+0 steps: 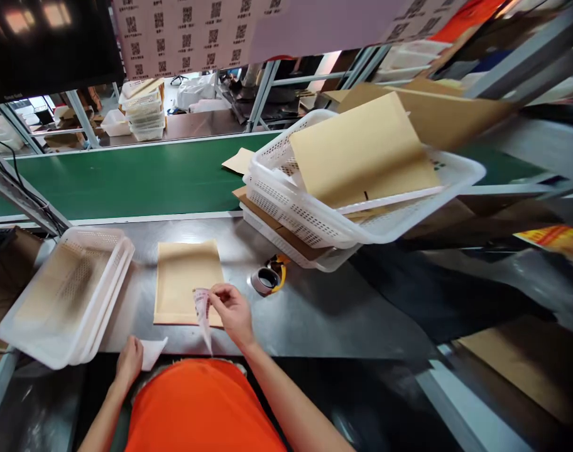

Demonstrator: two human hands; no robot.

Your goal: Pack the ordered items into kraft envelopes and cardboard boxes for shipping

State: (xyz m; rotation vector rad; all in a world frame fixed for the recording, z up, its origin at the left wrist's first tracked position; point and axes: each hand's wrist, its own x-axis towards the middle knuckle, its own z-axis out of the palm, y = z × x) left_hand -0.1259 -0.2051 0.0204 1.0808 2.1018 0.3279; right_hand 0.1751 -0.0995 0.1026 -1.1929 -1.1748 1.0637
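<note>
My left hand (pixel 130 361) is closed on a small white paper (pixel 152 353) at the table's front edge. Higher and to the right, my right hand (pixel 232 312) pinches a thin printed slip (pixel 202 314), which hangs down from the fingertips. The slip is over the lower right part of a tan padded envelope (pixel 187 276) that lies flat on the metal table (pixel 310 320). Right of the envelope are a tape roll (pixel 264 280) and a yellow-handled tool (pixel 281 274) beside it.
Stacked white baskets (pixel 65 295) stand at the left. Tilted baskets (pixel 385 229) at the right hold a large tan envelope (pixel 362 150). Behind the table runs a green conveyor belt (pixel 126 179) with a tan packet (pixel 239 161). A dark monitor (pixel 46 50) hangs at the upper left.
</note>
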